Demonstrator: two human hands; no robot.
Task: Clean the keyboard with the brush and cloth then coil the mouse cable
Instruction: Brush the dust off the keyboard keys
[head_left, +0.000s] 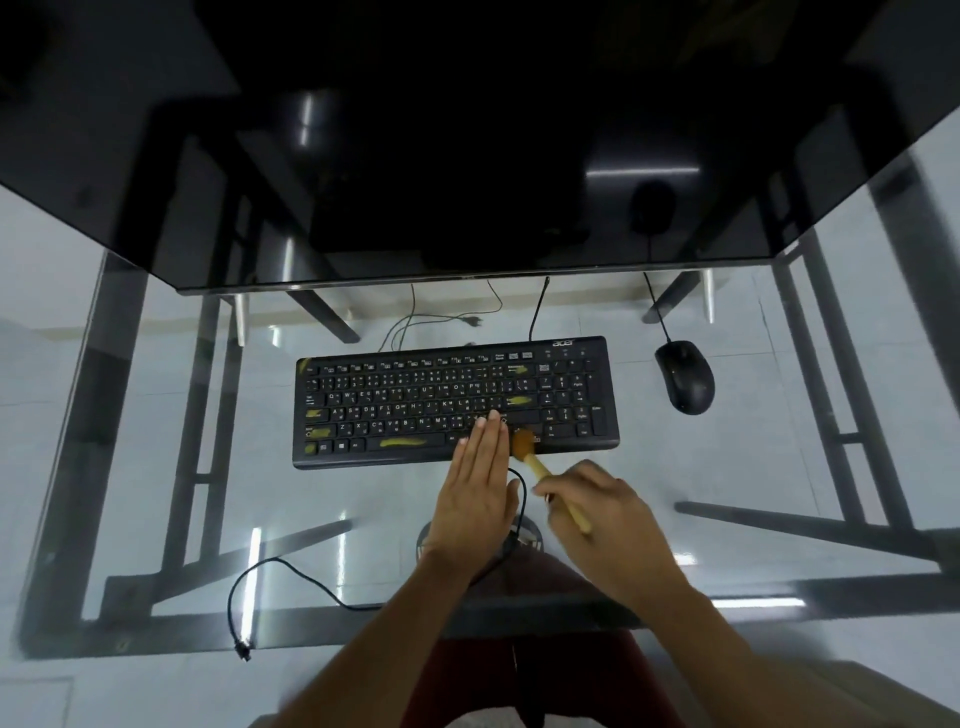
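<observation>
Head view: the brush is gripped by its handle in the right hand, bristles on the keyboard just beside the flat, straight-fingered left hand; yellowish smears should be swept with short, light strokes while the board is steadied

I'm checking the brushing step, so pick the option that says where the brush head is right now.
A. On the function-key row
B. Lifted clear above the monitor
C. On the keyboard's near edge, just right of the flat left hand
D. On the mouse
C: the right hand grips the brush, its bristles on the keyboard near edge beside the flat left hand, far from the mouse.
</observation>
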